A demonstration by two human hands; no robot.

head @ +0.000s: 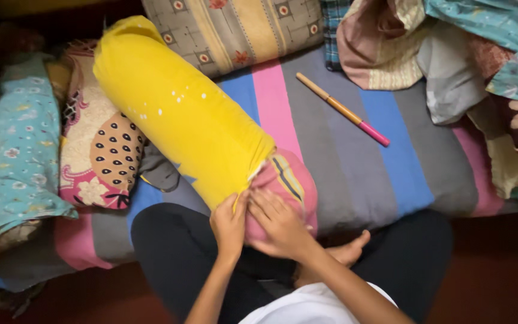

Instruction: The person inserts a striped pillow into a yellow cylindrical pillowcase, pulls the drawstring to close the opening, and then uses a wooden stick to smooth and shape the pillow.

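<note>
The left hand point(230, 223) is pinching the edge of the yellow cover point(181, 111) at the bolster's point(286, 183) near end, while the right hand point(280, 225) is lying spread over its exposed pink end. The bolster is resting diagonally on the striped mattress point(355, 168), a stick point(343, 110) lying far right.

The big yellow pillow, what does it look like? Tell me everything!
The yellow bolster pillow is a long, fat roll in a bright yellow cloth cover with a few small white specks. It lies slanting across the striped mattress, leaning on a patterned pillow. At its near end the cover stops short, so the pink striped inner pillow pokes out. The left hand pinches the cover's edge, and the right hand presses the pink end.
</note>
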